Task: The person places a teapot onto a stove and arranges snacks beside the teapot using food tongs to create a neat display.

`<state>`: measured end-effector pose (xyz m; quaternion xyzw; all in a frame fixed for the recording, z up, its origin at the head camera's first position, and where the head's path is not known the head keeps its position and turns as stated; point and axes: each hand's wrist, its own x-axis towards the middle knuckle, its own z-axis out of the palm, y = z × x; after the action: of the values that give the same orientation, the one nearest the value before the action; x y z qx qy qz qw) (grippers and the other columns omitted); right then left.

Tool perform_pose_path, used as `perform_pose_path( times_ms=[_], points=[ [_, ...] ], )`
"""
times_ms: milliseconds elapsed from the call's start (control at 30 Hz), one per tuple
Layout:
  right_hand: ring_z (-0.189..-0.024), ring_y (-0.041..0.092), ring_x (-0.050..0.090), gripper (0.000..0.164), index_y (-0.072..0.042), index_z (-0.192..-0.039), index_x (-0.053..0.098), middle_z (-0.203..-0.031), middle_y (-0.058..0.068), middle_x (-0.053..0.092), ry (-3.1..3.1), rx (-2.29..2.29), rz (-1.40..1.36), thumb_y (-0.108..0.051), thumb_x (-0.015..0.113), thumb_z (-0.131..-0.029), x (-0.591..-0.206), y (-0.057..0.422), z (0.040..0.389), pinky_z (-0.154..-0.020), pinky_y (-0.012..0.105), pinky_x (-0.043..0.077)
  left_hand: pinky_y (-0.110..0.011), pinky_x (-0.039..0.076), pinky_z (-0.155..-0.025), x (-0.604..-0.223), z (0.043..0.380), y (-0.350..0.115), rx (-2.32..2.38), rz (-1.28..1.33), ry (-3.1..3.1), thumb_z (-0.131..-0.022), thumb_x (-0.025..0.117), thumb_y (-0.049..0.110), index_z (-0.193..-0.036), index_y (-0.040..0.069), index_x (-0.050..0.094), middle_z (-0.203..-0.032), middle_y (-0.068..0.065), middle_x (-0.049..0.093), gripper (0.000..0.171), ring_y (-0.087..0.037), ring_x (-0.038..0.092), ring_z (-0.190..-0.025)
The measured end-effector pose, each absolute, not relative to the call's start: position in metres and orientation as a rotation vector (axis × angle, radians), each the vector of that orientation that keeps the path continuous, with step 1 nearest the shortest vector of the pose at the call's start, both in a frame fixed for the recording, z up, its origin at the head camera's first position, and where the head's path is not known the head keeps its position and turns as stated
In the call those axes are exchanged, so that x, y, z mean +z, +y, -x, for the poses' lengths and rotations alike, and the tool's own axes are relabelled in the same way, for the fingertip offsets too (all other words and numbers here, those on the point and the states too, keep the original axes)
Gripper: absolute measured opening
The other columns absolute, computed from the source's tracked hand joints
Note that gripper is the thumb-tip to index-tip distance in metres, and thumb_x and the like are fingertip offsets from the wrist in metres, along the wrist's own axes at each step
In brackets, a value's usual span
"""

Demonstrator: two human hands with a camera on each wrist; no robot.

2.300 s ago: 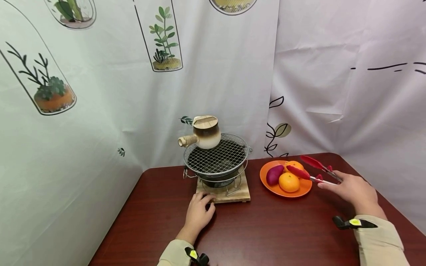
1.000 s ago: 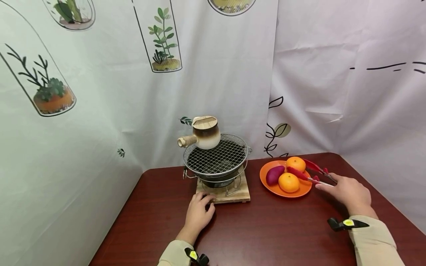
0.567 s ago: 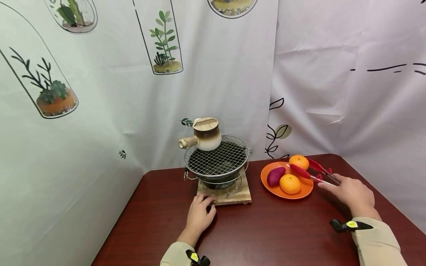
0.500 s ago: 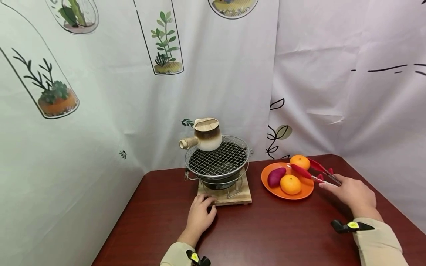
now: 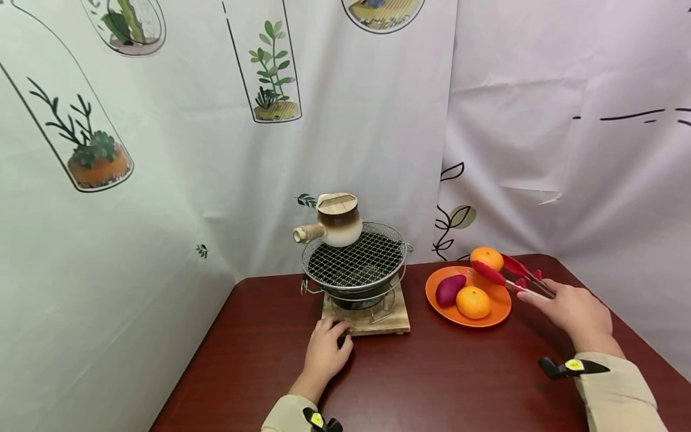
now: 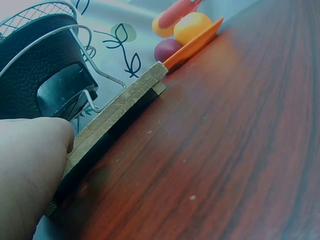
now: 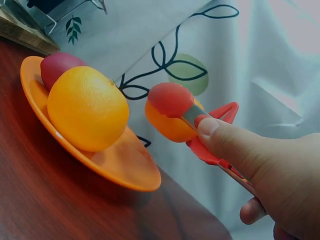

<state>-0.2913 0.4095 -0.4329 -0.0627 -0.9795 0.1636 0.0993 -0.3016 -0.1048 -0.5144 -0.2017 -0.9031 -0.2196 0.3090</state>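
My right hand (image 5: 580, 312) grips red-tipped metal tongs (image 5: 531, 285). Between the tong tips is an orange mandarin (image 5: 487, 257), raised off the plate; the right wrist view shows this held mandarin (image 7: 172, 125) partly behind one red tip. Just below, an orange plate (image 5: 499, 309) holds a second mandarin (image 5: 473, 302) and a purple, sweet-potato-like piece (image 5: 450, 290). My left hand (image 5: 326, 354) rests its fingers on the front edge of a wooden board (image 5: 396, 318) under a round grill; its thumb appears apart from the fingers. In the left wrist view, that hand (image 6: 30, 170) covers one end of the board.
The grill (image 5: 324, 270) has a wire mesh top and a metal stand. A small brown-and-white pot (image 5: 345, 231) with a wooden lid sits on it, its handle pointing left. The dark red table (image 5: 421, 384) ends at a printed curtain (image 5: 378, 132).
The tongs have come in around the back mandarin, and it has risen from the plate. My left hand stays at the board. The head view has tilted slightly.
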Motion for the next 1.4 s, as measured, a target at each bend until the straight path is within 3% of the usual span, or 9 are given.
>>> perform_pose_path(
  times_ms=[567, 1000, 1400],
  points=[
    [-0.092, 0.049, 0.056, 0.099, 0.002, -0.141, 0.051, -0.121, 0.037, 0.058, -2.883, 0.48, 0.13, -0.08, 0.048, -0.087, -0.405, 0.395, 0.295, -0.061, 0.059, 0.045, -0.046, 0.049, -0.09, -0.514, 0.298, -0.106, -0.505, 0.527, -2.445, -0.077, 0.078, 0.026, -0.105, 0.021, 0.073, -0.112, -0.003, 0.063, 0.029, -0.024, 0.057, -0.102],
    [-0.102, 0.053, 0.053, 0.102, 0.0, -0.146, 0.048, -0.128, 0.038, 0.054, -2.863, 0.461, 0.094, -0.082, 0.047, -0.085, -0.395, 0.381, 0.304, -0.07, 0.064, 0.047, -0.05, 0.045, -0.1, -0.512, 0.296, -0.105, -0.399, 0.539, -2.561, -0.072, 0.088, 0.048, -0.115, 0.021, 0.068, -0.12, -0.008, 0.057, 0.055, -0.031, 0.053, -0.115],
    [-0.1, 0.048, 0.055, 0.103, -0.004, -0.149, 0.046, -0.126, 0.036, 0.056, -2.842, 0.488, 0.081, -0.083, 0.049, -0.083, -0.372, 0.366, 0.31, -0.067, 0.059, 0.048, -0.05, 0.044, -0.1, -0.513, 0.297, -0.106, -0.396, 0.544, -2.564, -0.072, 0.088, 0.049, -0.116, 0.021, 0.067, -0.121, -0.008, 0.057, 0.056, -0.031, 0.053, -0.116]
  ],
)
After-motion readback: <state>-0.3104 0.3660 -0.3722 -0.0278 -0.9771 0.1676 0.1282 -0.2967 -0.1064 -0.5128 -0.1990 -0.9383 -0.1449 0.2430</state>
